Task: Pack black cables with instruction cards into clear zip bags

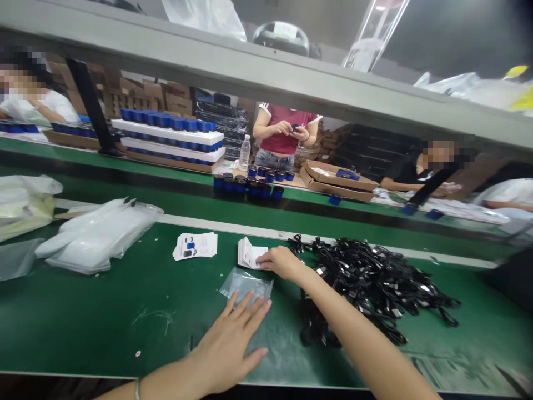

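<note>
My left hand (233, 339) lies with fingers spread, its fingertips on the near part of a clear plastic bag (245, 284) on the green table. My right hand (283, 262) reaches to a small stack of white folded leaflets (246, 254), just beyond the bag. Its fingers are bent together at the stack's right side, gripping a leaflet; the thumb is mostly hidden. Left of it lies a flat pile of printed cards (195, 245) picturing a blue and black item. Beside my right forearm is a heap of black cables (366, 278), many of them coiled.
Filled plastic bags (100, 233) lie at the left. Across the table stand blue and black round items (250, 186), stacked white trays (170, 133), a bottle (245, 153) and a cardboard box (337, 180). A grey shelf beam (266, 64) crosses overhead. Several people are at the far side.
</note>
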Tool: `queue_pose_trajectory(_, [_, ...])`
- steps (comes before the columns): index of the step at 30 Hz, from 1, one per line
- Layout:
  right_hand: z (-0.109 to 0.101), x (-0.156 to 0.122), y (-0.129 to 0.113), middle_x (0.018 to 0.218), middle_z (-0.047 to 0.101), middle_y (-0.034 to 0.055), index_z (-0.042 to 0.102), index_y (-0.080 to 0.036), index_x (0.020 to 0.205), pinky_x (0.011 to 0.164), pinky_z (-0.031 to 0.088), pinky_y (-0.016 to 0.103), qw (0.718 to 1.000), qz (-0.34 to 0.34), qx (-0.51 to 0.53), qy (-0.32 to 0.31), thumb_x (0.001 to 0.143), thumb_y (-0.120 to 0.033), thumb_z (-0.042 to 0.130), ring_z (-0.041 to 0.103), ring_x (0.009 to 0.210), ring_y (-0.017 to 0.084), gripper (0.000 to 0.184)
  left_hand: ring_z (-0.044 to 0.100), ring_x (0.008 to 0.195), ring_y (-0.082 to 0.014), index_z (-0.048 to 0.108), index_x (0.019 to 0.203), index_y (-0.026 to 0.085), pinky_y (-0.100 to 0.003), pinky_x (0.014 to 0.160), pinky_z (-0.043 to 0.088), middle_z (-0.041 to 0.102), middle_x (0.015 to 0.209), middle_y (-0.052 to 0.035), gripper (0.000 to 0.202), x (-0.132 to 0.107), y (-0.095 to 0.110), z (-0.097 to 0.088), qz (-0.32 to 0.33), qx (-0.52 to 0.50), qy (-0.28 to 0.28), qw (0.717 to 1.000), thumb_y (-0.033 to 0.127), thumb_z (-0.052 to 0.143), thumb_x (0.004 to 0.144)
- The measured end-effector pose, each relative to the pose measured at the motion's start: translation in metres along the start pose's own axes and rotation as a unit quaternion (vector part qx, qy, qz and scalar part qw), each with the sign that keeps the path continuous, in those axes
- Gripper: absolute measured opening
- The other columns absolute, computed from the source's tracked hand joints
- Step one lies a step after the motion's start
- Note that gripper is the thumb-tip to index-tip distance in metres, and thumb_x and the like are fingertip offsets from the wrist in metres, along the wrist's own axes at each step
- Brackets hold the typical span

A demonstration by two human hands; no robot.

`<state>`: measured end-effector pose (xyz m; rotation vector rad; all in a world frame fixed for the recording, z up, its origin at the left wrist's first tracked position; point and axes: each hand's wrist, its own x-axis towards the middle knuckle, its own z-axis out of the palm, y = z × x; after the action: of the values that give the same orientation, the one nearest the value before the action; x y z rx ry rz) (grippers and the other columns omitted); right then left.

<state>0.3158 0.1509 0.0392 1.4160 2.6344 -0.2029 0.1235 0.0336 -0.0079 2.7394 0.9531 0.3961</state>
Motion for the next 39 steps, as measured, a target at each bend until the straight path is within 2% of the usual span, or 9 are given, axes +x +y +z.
queue_pose_trajectory(3, [0.006, -0.002, -0.006, 0.111, 0.059, 0.0065, 0.056, -0.017, 0.11, 0.079, 0.051, 0.038, 1.0, 0.016, -0.018, 0.015, 0.091, -0.028, 0.052, 0.06, 0.092, 0.019, 0.023, 0.038, 0.129, -0.0277, 0.015, 0.144, 0.016, -0.051, 0.103, 0.035, 0.045, 0.139, -0.0089, 0.069, 0.0, -0.001, 0.005, 0.005, 0.052, 0.058, 0.997, 0.037, 0.047, 0.087])
queue_pose_trajectory(6, [0.012, -0.006, -0.012, 0.107, 0.06, 0.0062, 0.057, -0.016, 0.107, 0.077, 0.051, 0.037, 0.998, 0.034, -0.041, 0.031, 0.091, -0.028, 0.052, 0.061, 0.089, 0.018, 0.021, 0.055, 0.115, -0.0246, 0.033, 0.137, 0.015, -0.045, 0.097, 0.044, 0.062, 0.122, -0.0081, 0.049, -0.002, -0.001, 0.013, 0.012, 0.089, 0.1, 0.991, 0.023, 0.044, 0.09])
queue_pose_trajectory(11, [0.016, -0.013, -0.017, 0.096, 0.063, 0.0042, 0.058, -0.014, 0.103, 0.074, 0.052, 0.035, 0.994, 0.043, -0.071, 0.07, 0.091, -0.026, 0.052, 0.062, 0.081, 0.016, 0.018, 0.067, 0.097, -0.0242, 0.059, 0.112, 0.017, -0.034, 0.076, 0.058, 0.07, 0.108, -0.0062, 0.039, -0.002, 0.003, 0.013, 0.064, 0.144, 0.116, 0.981, 0.001, 0.035, 0.086])
queue_pose_trajectory(19, [0.0, -0.048, -0.033, 0.082, 0.068, 0.0094, 0.061, -0.012, 0.09, 0.075, 0.044, 0.032, 0.986, 0.038, -0.062, 0.15, 0.089, -0.004, 0.042, 0.063, 0.078, 0.021, 0.021, 0.069, 0.092, -0.0191, 0.059, 0.108, 0.017, -0.029, 0.075, 0.058, 0.072, 0.104, -0.0035, 0.035, -0.007, -0.003, 0.005, 0.089, 0.132, 0.103, 0.982, 0.008, 0.032, 0.089])
queue_pose_trajectory(23, [0.014, -0.074, -0.049, 0.101, 0.067, 0.0117, 0.061, -0.013, 0.101, 0.089, 0.04, 0.035, 0.983, 0.046, -0.029, 0.177, 0.088, -0.005, 0.044, 0.06, 0.095, 0.022, 0.022, 0.067, 0.096, -0.0205, 0.054, 0.115, 0.017, -0.027, 0.07, 0.059, 0.071, 0.107, -0.0036, 0.054, -0.019, 0.004, 0.002, 0.107, 0.152, 0.082, 0.979, -0.007, 0.029, 0.074])
queue_pose_trajectory(26, [0.032, -0.091, -0.065, 0.101, 0.065, 0.0114, 0.061, -0.014, 0.099, 0.08, 0.045, 0.034, 0.973, 0.105, 0.019, 0.203, 0.089, -0.017, 0.051, 0.06, 0.093, 0.024, 0.015, 0.069, 0.09, -0.0201, 0.058, 0.108, 0.015, -0.025, 0.063, 0.059, 0.073, 0.102, -0.0054, 0.055, -0.02, 0.008, 0.0, 0.106, 0.169, 0.093, 0.976, -0.009, 0.028, 0.069])
queue_pose_trajectory(31, [0.046, -0.105, -0.091, 0.077, 0.063, 0.003, 0.062, -0.017, 0.076, 0.062, 0.045, 0.025, 0.92, 0.191, 0.29, 0.184, 0.088, -0.034, 0.053, 0.061, 0.07, 0.017, 0.023, 0.07, 0.089, -0.0174, 0.062, 0.102, 0.016, -0.021, 0.065, 0.058, 0.074, 0.097, -0.0052, 0.044, -0.018, 0.005, -0.001, 0.089, 0.124, 0.149, 0.977, -0.002, 0.028, 0.08])
queue_pose_trajectory(36, [0.048, -0.102, -0.095, 0.07, 0.064, 0.001, 0.063, -0.018, 0.075, 0.06, 0.041, 0.023, 0.869, 0.193, 0.412, 0.197, 0.087, -0.024, 0.05, 0.059, 0.064, 0.015, 0.019, 0.07, 0.089, -0.0174, 0.064, 0.099, 0.017, -0.024, 0.072, 0.058, 0.074, 0.096, -0.0039, 0.035, -0.017, 0.005, -0.001, 0.069, 0.067, 0.169, 0.981, 0.007, 0.031, 0.089])
queue_pose_trajectory(39, [0.055, -0.098, -0.092, 0.06, 0.062, -0.001, 0.061, -0.017, 0.068, 0.056, 0.041, 0.022, 0.823, 0.208, 0.494, 0.189, 0.081, -0.022, 0.056, 0.058, 0.058, 0.014, 0.014, 0.069, 0.088, -0.0179, 0.061, 0.105, 0.018, -0.025, 0.076, 0.057, 0.072, 0.1, -0.0058, 0.024, -0.015, 0.01, -0.004, -0.001, -0.006, 0.183, 0.983, 0.018, 0.043, 0.09])
